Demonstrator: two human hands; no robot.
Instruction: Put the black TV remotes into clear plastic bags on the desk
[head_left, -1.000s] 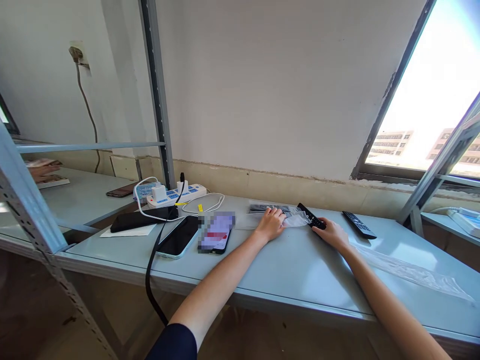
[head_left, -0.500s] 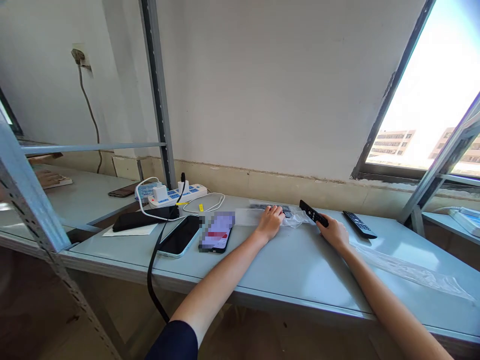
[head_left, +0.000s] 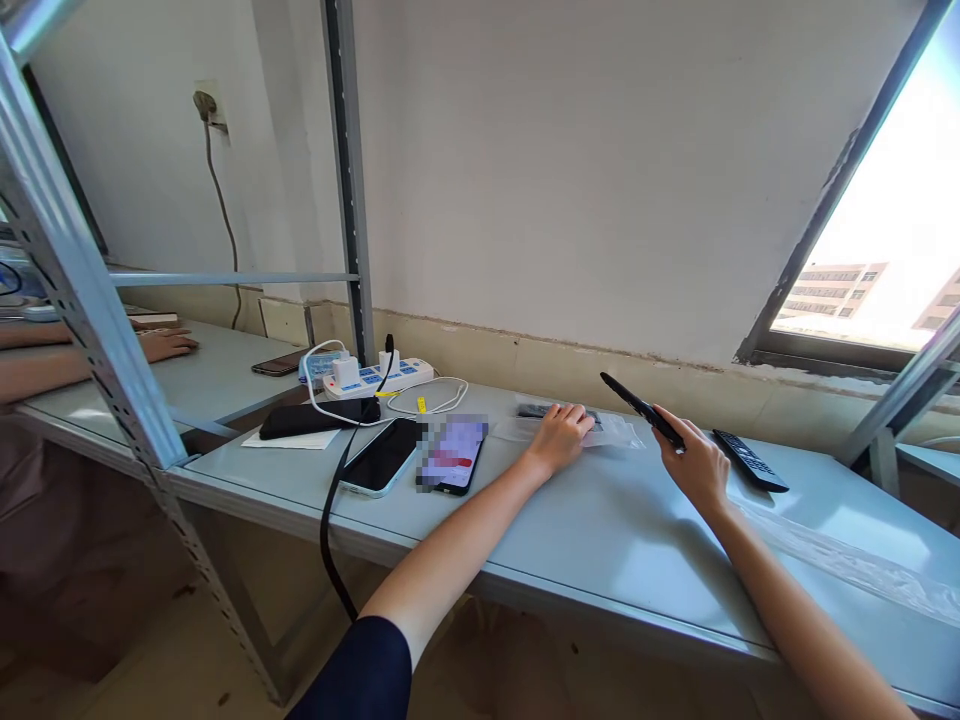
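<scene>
A slim black remote control (head_left: 643, 412) is held up in my right hand (head_left: 696, 465), above the table. Its far end points up and left, and it shows mostly edge-on. My left hand (head_left: 561, 438) lies with curled fingers over a clear plastic bag (head_left: 619, 432) near the wall. Some dark flat thing in the bag is partly hidden by those fingers. Just right of my right hand, a second black remote control (head_left: 750, 460) rests on the table with its buttons up.
Left of my hands lie a lit phone (head_left: 453, 455), a dark-screened phone (head_left: 382, 458) and a black pouch (head_left: 319, 418). A power strip (head_left: 379, 378) with cables sits behind them. A long clear wrapper (head_left: 855, 555) lies at right. Another person's hand (head_left: 166, 345) rests beyond the metal post (head_left: 82, 250).
My right hand has lifted the remote control higher and turned it from face-on to edge-on. My left hand stays on the bag. The whole view has swung left.
</scene>
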